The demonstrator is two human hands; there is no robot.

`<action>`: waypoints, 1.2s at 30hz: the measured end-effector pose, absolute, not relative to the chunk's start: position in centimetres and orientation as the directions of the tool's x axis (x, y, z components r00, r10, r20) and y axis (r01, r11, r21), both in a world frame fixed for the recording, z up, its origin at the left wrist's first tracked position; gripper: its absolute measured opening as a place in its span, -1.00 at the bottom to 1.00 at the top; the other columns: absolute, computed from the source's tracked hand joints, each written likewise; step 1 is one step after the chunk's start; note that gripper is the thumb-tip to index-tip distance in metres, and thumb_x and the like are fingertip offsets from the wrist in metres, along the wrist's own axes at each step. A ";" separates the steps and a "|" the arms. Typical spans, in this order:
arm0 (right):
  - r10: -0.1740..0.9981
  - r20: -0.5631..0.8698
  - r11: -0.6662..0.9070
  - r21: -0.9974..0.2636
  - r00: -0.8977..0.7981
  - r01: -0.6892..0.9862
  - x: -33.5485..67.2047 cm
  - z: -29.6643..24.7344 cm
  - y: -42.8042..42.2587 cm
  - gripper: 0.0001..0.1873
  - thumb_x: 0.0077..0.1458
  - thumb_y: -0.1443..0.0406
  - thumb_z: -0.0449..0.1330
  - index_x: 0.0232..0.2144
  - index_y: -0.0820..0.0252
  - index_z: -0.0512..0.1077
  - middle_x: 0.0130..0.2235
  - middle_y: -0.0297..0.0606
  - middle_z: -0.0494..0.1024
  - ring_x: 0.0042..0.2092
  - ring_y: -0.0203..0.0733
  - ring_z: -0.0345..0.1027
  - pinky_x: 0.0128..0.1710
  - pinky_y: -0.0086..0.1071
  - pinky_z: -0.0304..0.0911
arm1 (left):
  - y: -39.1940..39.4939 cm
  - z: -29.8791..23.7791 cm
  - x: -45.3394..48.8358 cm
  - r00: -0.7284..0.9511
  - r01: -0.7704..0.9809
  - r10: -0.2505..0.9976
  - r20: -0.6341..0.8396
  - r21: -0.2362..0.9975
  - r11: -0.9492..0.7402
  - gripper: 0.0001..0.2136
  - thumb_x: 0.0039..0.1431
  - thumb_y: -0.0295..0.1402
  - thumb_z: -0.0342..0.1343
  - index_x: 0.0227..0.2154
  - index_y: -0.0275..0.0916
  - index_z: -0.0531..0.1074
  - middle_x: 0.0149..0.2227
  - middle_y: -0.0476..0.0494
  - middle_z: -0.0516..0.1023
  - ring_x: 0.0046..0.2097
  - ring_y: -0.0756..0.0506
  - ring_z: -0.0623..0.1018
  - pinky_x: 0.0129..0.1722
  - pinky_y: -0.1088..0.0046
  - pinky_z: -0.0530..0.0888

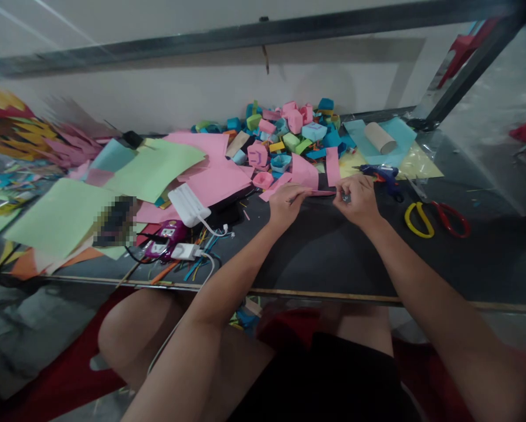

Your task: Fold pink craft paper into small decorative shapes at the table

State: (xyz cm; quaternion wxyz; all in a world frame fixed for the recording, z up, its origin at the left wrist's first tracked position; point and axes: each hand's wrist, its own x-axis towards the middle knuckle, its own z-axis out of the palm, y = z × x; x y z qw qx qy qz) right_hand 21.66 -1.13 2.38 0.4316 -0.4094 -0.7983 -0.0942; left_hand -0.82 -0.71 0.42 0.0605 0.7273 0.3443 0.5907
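A thin pink paper strip [321, 193] stretches between my two hands above the dark table [324, 252]. My left hand [287, 203] is closed, pinching the strip's left end. My right hand [356, 198] is closed on the strip's right end, fingers curled. Just beyond the hands lie more pink paper pieces [304, 172] and a heap of small folded paper boxes [289, 132] in pink, blue and green.
Yellow and red scissors [436, 218] and a blue glue gun [382, 174] lie to the right. A cardboard roll [379, 138] sits on blue paper. Green and pink sheets [155, 167], a white power strip [187, 205], chargers and cables lie to the left.
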 end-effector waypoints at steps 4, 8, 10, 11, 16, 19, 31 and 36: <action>0.595 0.758 0.615 -0.217 -0.266 0.758 22.1 2.1 -0.6 -0.68 -0.02 0.42 0.12 -0.42 0.03 0.01 -0.36 -0.33 0.52 -0.25 -0.08 0.34 -0.08 -0.11 0.16 | -0.5 0.4 -1.0 0.053 0.432 0.575 0.817 0.500 -0.750 -0.77 0.35 -0.17 0.15 -0.32 -0.13 0.64 -0.31 -0.07 0.70 -0.21 -0.06 0.66 -0.10 0.34 0.59; 0.603 0.769 0.582 -0.242 -0.212 0.776 22.4 1.7 -0.2 -0.71 -0.01 0.41 0.11 -0.43 0.03 0.02 -0.37 -0.32 0.49 -0.24 -0.07 0.33 -0.05 -0.08 0.16 | -0.3 0.3 -0.9 0.081 0.476 0.488 0.869 0.397 -0.785 -0.75 0.35 -0.17 0.14 -0.34 -0.16 0.62 -0.35 -0.06 0.69 -0.25 -0.05 0.66 -0.11 0.34 0.57; 0.606 0.773 0.573 -0.258 -0.190 0.778 22.4 1.6 -0.2 -0.73 0.00 0.40 0.11 -0.42 0.03 0.04 -0.36 -0.31 0.48 -0.22 -0.07 0.33 -0.04 -0.07 0.17 | -0.2 0.3 -0.9 0.074 0.479 0.469 0.880 0.381 -0.791 -0.76 0.37 -0.18 0.13 -0.33 -0.17 0.61 -0.35 -0.06 0.69 -0.26 -0.05 0.65 -0.12 0.33 0.57; 0.612 0.771 0.565 -0.270 -0.177 0.779 22.4 1.5 -0.1 -0.74 0.00 0.40 0.10 -0.42 0.03 0.05 -0.36 -0.31 0.47 -0.22 -0.07 0.33 -0.04 -0.07 0.17 | -0.2 0.3 -0.9 0.063 0.486 0.471 0.880 0.385 -0.785 -0.76 0.38 -0.19 0.12 -0.31 -0.17 0.60 -0.34 -0.07 0.69 -0.26 -0.05 0.64 -0.12 0.32 0.56; 0.647 0.760 0.537 -0.393 -0.065 0.746 22.6 1.5 0.0 -0.78 -0.08 0.40 0.13 -0.40 0.04 0.15 -0.36 -0.31 0.42 -0.24 -0.09 0.32 -0.09 -0.08 0.22 | 0.0 0.5 -1.7 -0.022 0.583 0.489 0.872 0.409 -0.702 -0.78 0.42 -0.22 0.05 -0.26 -0.15 0.55 -0.25 -0.10 0.66 -0.16 -0.07 0.60 -0.04 0.26 0.51; 0.730 0.683 0.541 -0.594 0.019 0.596 22.0 1.3 -0.1 -0.86 -0.01 0.34 0.14 -0.37 0.05 0.23 -0.39 -0.35 0.38 -0.32 -0.17 0.29 -0.20 -0.18 0.26 | 0.2 0.2 -1.7 -0.013 0.591 0.492 0.870 0.403 -0.698 -0.79 0.42 -0.21 0.03 -0.25 -0.14 0.52 -0.11 -0.15 0.59 -0.04 -0.11 0.54 0.05 0.19 0.47; 0.936 0.290 0.334 -0.912 -0.201 0.240 20.3 0.5 0.2 -0.42 -0.03 -0.11 0.35 -0.05 0.04 0.45 0.02 -0.14 0.57 -0.18 -0.14 0.42 -0.32 -0.27 0.34 | 0.4 -1.6 0.2 0.271 0.007 0.876 0.398 0.910 -0.415 -0.64 0.45 0.04 -0.23 -0.15 -0.09 0.32 -0.16 -0.14 0.49 -0.25 -0.06 0.55 -0.30 0.34 0.55; 0.940 0.205 0.253 -0.955 -0.273 0.153 19.6 1.1 -0.5 -0.46 -0.16 -0.11 0.44 -0.25 0.10 0.50 -0.28 -0.25 0.55 -0.27 -0.16 0.40 -0.27 -0.23 0.34 | -0.5 -0.9 0.6 0.331 -0.037 0.873 0.359 0.929 -0.368 -0.64 0.48 -0.05 -0.23 -0.17 -0.15 0.36 -0.06 -0.19 0.56 -0.12 -0.10 0.62 -0.15 0.28 0.62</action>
